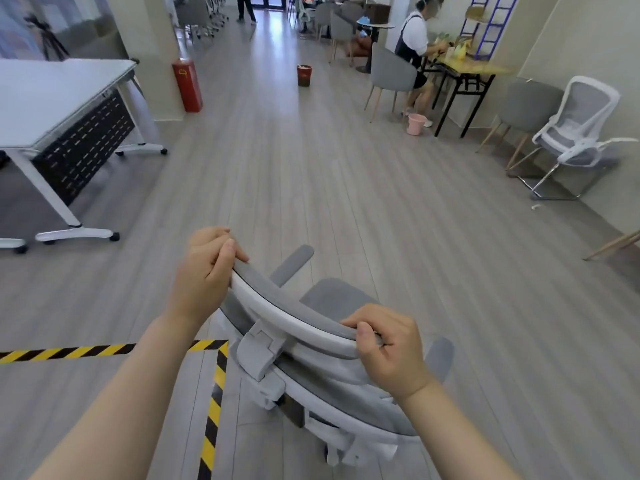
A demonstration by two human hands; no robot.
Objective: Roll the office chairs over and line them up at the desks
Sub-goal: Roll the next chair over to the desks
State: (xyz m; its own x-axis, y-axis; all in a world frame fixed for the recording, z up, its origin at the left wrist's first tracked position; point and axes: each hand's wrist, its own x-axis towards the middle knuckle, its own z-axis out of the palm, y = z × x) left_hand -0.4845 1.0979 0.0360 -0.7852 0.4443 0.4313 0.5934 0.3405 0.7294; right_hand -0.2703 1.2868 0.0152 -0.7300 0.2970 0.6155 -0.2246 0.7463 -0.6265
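While both hands clench its top rail, one grey-and-white office chair [332,368] stands on the wood-grain plank floor [311,188], beside the corner of the yellow-and-black striped tape [218,375]. The left hand [207,271] wraps the rail's left end, the right hand [388,348] its right end. Its curved back is grey fabric on a smooth white plastic frame; two padded armrests show. Seat faces ahead-right, the rail running upper-left to lower-right. One white-topped desk [52,98] on castors stands well apart at left. A second white mesh chair [575,140] sits by the right wall.
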